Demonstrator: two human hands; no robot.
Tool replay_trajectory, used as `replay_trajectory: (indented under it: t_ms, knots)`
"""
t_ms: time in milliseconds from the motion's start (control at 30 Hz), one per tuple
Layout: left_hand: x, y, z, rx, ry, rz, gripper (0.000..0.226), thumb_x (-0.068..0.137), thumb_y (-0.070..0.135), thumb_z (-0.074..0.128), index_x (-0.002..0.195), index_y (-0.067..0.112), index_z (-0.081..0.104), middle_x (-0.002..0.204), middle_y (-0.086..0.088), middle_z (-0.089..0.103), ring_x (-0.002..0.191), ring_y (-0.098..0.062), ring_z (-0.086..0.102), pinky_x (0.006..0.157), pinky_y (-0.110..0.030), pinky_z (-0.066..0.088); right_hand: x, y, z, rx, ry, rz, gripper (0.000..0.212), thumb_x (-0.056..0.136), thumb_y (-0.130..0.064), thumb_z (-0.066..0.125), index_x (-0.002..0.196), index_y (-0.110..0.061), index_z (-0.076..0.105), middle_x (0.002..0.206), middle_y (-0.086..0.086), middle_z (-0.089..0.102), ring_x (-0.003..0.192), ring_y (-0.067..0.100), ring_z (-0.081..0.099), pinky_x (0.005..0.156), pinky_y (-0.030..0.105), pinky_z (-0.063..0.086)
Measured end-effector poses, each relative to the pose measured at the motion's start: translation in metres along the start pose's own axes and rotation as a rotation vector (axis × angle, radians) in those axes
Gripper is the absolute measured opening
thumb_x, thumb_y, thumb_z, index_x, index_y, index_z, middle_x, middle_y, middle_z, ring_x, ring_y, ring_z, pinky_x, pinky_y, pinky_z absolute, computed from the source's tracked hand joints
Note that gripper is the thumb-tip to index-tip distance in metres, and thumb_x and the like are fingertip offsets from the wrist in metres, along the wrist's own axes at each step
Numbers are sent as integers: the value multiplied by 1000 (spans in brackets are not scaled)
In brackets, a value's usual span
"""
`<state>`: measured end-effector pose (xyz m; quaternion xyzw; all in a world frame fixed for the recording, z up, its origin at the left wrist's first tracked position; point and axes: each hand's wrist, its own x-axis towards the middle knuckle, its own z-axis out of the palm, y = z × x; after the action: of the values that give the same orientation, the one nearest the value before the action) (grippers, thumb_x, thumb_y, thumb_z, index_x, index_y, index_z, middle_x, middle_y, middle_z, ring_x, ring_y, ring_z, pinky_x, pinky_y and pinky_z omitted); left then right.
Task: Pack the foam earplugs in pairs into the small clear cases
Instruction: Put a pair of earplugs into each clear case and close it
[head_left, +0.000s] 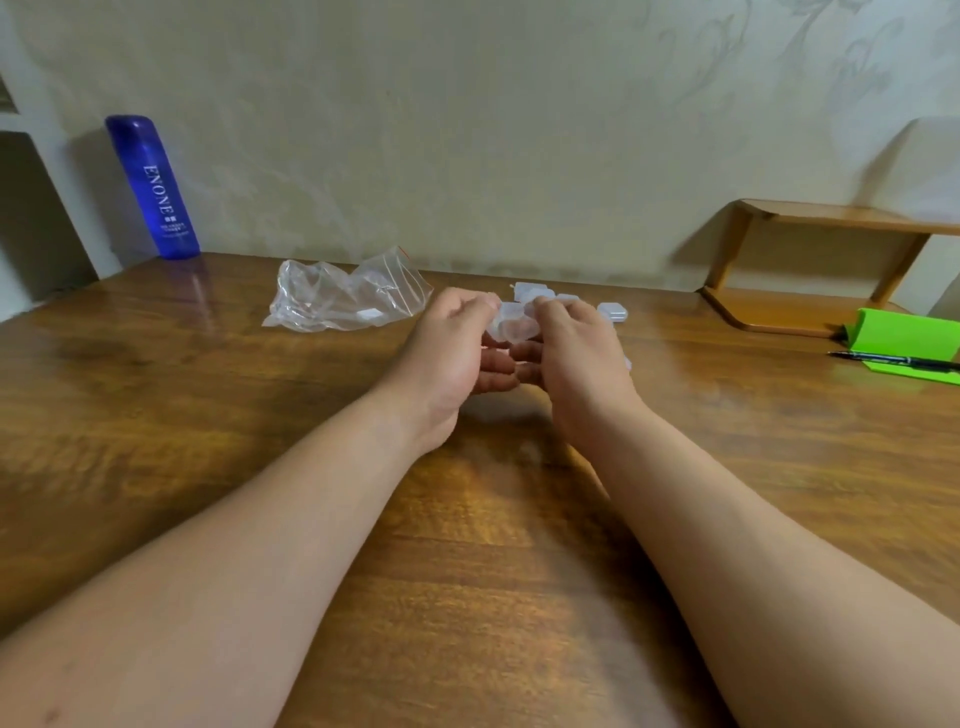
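Two forearms (260, 545) are stretched over the wooden counter (156, 415). At mid-counter a small clear case (511, 325) is pinched between the curled fingers of the left hand (452, 353) and the right hand (576, 364); its contents cannot be made out. More clear cases (612, 312) are seen just behind. A crumpled plastic bag (343, 301) is laid to the left, and a blue bottle (153, 187) is stood far left.

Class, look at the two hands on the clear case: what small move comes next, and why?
Likely ease open the clear case: the left hand and right hand both pinch it above the table, and no earplug shows in either hand.
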<state>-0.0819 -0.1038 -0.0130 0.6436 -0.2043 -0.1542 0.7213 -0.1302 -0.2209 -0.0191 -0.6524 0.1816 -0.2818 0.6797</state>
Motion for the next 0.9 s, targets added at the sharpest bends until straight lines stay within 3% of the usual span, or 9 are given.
replay_trajectory:
  t_ms: [200, 333, 500, 600, 700, 800, 900]
  knots:
    - [-6, 10, -10, -292, -160, -125, 23, 97, -16, 46, 115, -3, 56, 96, -25, 68, 77, -28, 77, 78, -40, 66, 1, 0, -13, -408, 36, -311, 26, 109, -34, 57, 105, -15, 74, 91, -3, 78, 74, 12, 72, 70, 37, 61]
    - [-11, 12, -16, -381, -366, -269, 38, 93, -22, 36, 117, -8, 62, 103, -24, 71, 86, -26, 76, 78, -34, 66, 1, -10, -16, -412, -7, -342, 30, 110, -34, 59, 103, -11, 78, 85, -4, 76, 68, 1, 68, 61, 23, 55]
    - [-14, 6, -13, -191, -450, -387, 37, 94, -11, 42, 118, 10, 61, 88, -11, 63, 66, -13, 56, 52, -21, 47, -1, -9, -17, -312, -186, -140, 33, 108, -37, 60, 96, -12, 79, 72, -12, 72, 60, -1, 66, 56, 19, 52]
    - [-12, 11, -14, -182, -450, -443, 15, 107, 26, 49, 107, 17, 61, 80, -4, 54, 61, -12, 46, 48, -19, 36, 3, -6, -19, -349, -168, -148, 35, 108, -43, 59, 97, -17, 80, 75, -9, 72, 60, -1, 62, 60, 19, 47]
    - [-6, 20, -24, -302, -252, -457, 51, 109, 59, 40, 102, 14, 64, 71, -3, 58, 57, -11, 44, 45, -19, 31, 7, -5, -17, -341, -94, -149, 40, 110, -48, 52, 101, -20, 79, 89, -3, 73, 71, 9, 61, 71, 32, 48]
    - [1, 28, -41, -377, 16, -403, 58, 110, 58, 40, 112, 8, 69, 72, -6, 65, 55, -13, 50, 47, -20, 34, 8, -5, -11, -408, -64, -180, 35, 110, -44, 52, 103, -22, 78, 93, -6, 74, 77, 11, 64, 75, 36, 52]
    - [7, 32, -54, -449, 144, -366, 58, 109, 55, 44, 117, 6, 73, 88, -10, 70, 67, -16, 57, 49, -22, 44, 11, -11, -3, -486, -92, -205, 27, 110, -33, 55, 113, -18, 77, 95, -7, 73, 84, 11, 65, 75, 33, 51]
